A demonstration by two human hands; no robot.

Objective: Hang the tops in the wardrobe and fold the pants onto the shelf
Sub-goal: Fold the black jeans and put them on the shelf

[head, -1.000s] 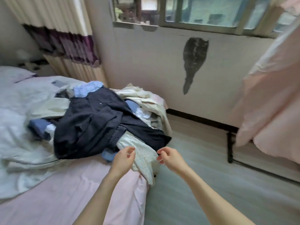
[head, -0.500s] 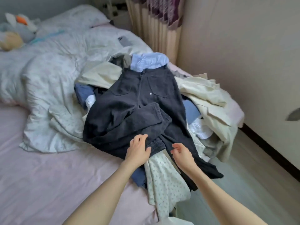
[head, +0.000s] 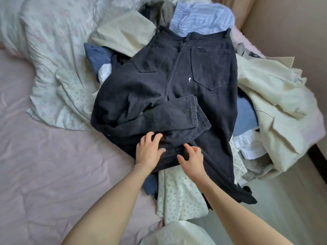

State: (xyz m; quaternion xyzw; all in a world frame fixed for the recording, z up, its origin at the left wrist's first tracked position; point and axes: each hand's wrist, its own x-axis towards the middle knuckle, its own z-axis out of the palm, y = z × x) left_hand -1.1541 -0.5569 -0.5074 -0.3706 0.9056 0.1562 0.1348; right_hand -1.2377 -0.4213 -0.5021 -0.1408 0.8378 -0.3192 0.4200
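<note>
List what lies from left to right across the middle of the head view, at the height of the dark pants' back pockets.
White floral quilt → navy garment → black pants → cream jacket → beige wall.

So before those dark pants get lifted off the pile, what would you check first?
1. Both hands on the pants: ok. The left hand and right hand rest on the black pants near a leg hem.
2. Firm grip: not ok. The fingers are spread on the cloth, not yet curled round it.
3. Pants on top of the clothes pile: ok, nothing lies over them.
4. Legs untangled: not ok. One leg is folded back across the other.
5. Snagged on clothes below: cannot tell; the underside is hidden.
6. Room on the pink sheet for folding: ok.
</note>
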